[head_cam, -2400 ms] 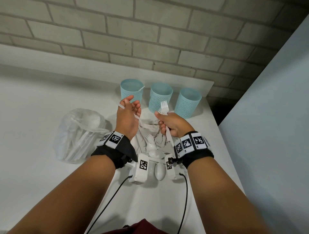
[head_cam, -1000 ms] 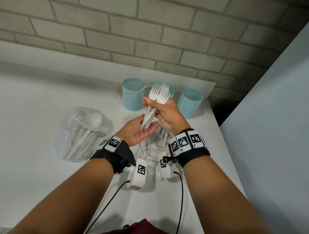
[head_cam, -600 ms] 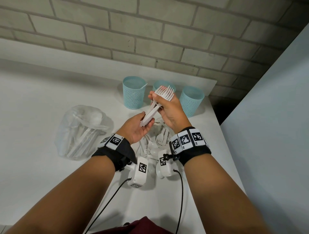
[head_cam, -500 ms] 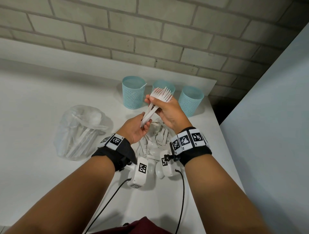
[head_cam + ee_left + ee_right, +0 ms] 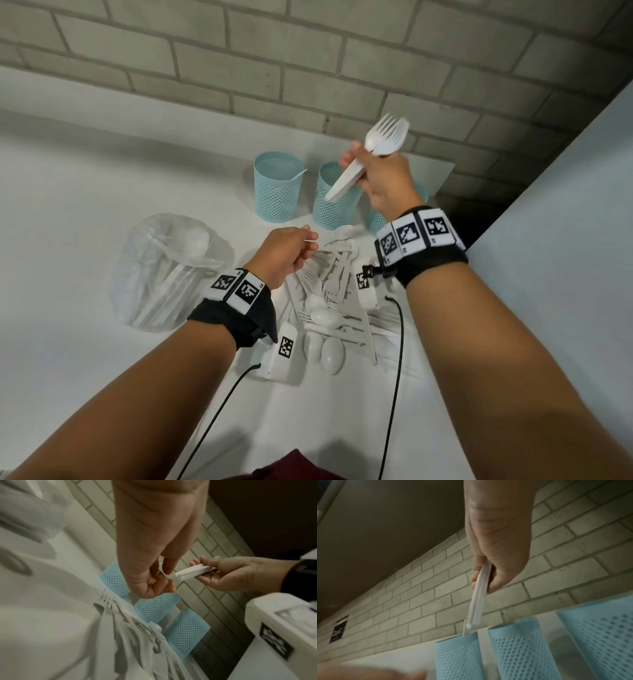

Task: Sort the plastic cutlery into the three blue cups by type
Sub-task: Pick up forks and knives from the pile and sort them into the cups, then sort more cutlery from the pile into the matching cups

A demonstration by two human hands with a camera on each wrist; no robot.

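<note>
Forks (image 5: 383, 140) sit bunched in your right hand (image 5: 383, 178), fingers curled round their stacked handles, tines up near the brick wall (image 5: 308, 51) and handle ends slanting down over the middle blue cup (image 5: 334, 202); your left hand (image 5: 282, 255) hovers low above the loose cutlery pile (image 5: 329, 301) on the white counter (image 5: 68, 192), fingers loosely curled, gripping nothing that you can make out; three mesh cups stand in a row by the wall, the left cup (image 5: 279, 186) with one white handle poking over its rim, the right cup (image 5: 378, 219) mostly hidden behind your wrist; a clear plastic bag (image 5: 161, 274) with more cutlery lies left of the pile
</note>
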